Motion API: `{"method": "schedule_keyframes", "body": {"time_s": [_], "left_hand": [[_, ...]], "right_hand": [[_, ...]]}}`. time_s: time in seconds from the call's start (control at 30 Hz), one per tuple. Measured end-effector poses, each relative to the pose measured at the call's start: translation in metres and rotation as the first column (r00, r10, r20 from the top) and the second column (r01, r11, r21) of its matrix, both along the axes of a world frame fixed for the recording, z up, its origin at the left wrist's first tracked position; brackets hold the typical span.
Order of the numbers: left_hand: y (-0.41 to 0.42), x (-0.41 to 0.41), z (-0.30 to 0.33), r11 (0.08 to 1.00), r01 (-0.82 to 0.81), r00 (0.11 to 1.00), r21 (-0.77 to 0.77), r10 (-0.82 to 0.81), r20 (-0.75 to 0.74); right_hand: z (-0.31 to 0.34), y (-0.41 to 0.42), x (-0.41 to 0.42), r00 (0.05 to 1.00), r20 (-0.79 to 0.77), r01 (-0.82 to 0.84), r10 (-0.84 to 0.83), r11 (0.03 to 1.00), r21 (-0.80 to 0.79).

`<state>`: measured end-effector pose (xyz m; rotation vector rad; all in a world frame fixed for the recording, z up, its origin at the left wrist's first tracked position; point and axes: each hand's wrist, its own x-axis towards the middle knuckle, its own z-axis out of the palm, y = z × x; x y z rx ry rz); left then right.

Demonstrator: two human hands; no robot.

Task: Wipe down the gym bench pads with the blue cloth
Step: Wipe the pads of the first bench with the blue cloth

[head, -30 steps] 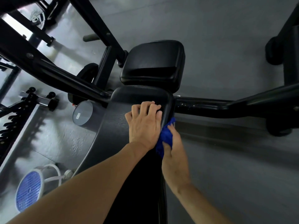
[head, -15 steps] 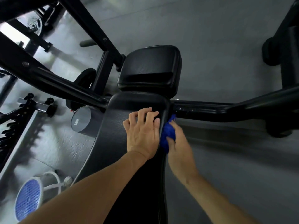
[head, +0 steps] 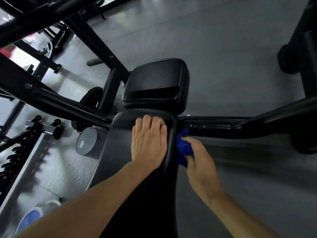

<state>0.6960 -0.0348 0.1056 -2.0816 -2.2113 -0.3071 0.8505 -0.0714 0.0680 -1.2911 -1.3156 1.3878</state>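
A long black back pad (head: 118, 152) runs from the bottom of the view up to a smaller black seat pad (head: 156, 83) beyond it. My left hand (head: 148, 142) lies flat on the far end of the long pad, fingers straight. My right hand (head: 199, 160) grips a bunched blue cloth (head: 183, 148) and holds it against the pad's right side edge, just below the black frame bar (head: 240, 126). Much of the cloth is hidden between my hand and the pad.
Black steel frame tubes (head: 56, 100) cross on the left and right. A grey foam roller (head: 85, 140) sits left of the pad, a toothed adjustment rack (head: 18, 148) farther left. A blue and white fan (head: 29, 219) stands at the bottom left. Grey floor (head: 240, 57) spreads beyond.
My right hand has slid the blue cloth forward along the pad's right edge, toward the frame bar. My left hand stays pressed on the pad's far end.
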Motion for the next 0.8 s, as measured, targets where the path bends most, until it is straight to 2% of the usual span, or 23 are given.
{"method": "schedule_keyframes", "body": {"time_s": [0.1, 0.23, 0.4, 0.5, 0.6, 0.7, 0.8], "left_hand": [[0.042, -0.001, 0.002, 0.996, 0.070, 0.998, -0.048, -0.071, -0.001], [0.065, -0.003, -0.010, 0.972, 0.098, 0.995, -0.213, -0.090, 0.047], [0.063, -0.004, -0.013, 0.978, 0.091, 0.996, -0.186, -0.087, 0.032], [0.062, -0.003, -0.014, 0.978, 0.096, 0.995, -0.186, -0.096, 0.012], [0.061, -0.002, -0.013, 0.977, 0.095, 0.995, -0.190, -0.096, 0.007], [0.062, -0.001, -0.013, 0.976, 0.100, 0.995, -0.194, -0.102, -0.005], [0.061, -0.002, -0.013, 0.979, 0.099, 0.995, -0.179, -0.101, -0.002]], "right_hand": [[-0.001, 0.031, 0.003, 0.996, 0.009, 0.089, -0.088, 0.995, -0.042], [-0.003, 0.073, -0.022, 0.983, 0.033, 0.176, -0.178, 0.983, 0.049], [-0.006, 0.112, -0.038, 0.965, -0.126, 0.227, -0.228, 0.974, -0.026], [-0.015, 0.115, -0.033, 0.980, -0.088, 0.179, -0.177, 0.984, 0.020], [-0.019, 0.108, -0.034, 0.987, -0.129, 0.103, -0.098, 0.994, 0.031], [-0.011, 0.118, -0.027, 0.984, -0.142, 0.111, -0.111, 0.994, -0.010], [-0.015, 0.164, -0.015, 0.996, 0.049, 0.068, -0.072, 0.994, 0.083]]}}
